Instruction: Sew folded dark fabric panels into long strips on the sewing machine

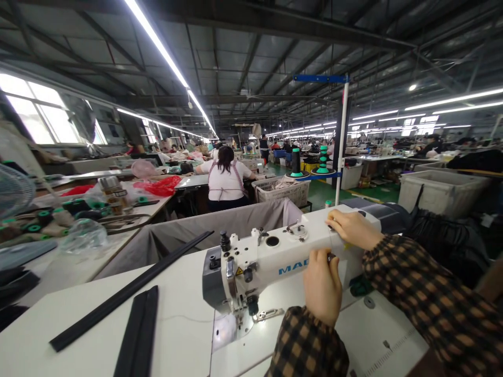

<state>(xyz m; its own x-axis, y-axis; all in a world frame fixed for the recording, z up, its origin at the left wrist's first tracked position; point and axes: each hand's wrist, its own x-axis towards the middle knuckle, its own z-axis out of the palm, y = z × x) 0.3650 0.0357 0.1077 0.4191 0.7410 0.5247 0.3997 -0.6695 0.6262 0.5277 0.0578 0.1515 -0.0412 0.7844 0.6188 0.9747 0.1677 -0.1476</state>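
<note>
A white sewing machine (pixel 255 262) with blue lettering on its arm stands in front of me. My left hand (pixel 324 288) is closed at the front of the arm, covering part of the lettering. A small dark, shiny piece shows at its fingers, too hidden to name. On top of the arm, toward its right end, rests my right hand (pixel 353 229); its fingers are bent together at the edge, and what they grip is hidden. Two black fabric strips (pixel 133 288) lie on the white sewing table (pixel 181 324), left of the needle area.
Behind the machine hangs a grey cloth trough (pixel 236 222). Thread cones (pixel 323 159) stand on a rack at the back right. A co-worker (pixel 228 178) sits ahead, beside a white basket (pixel 283 191). Plastic bags and spools cover the left table (pixel 118 230).
</note>
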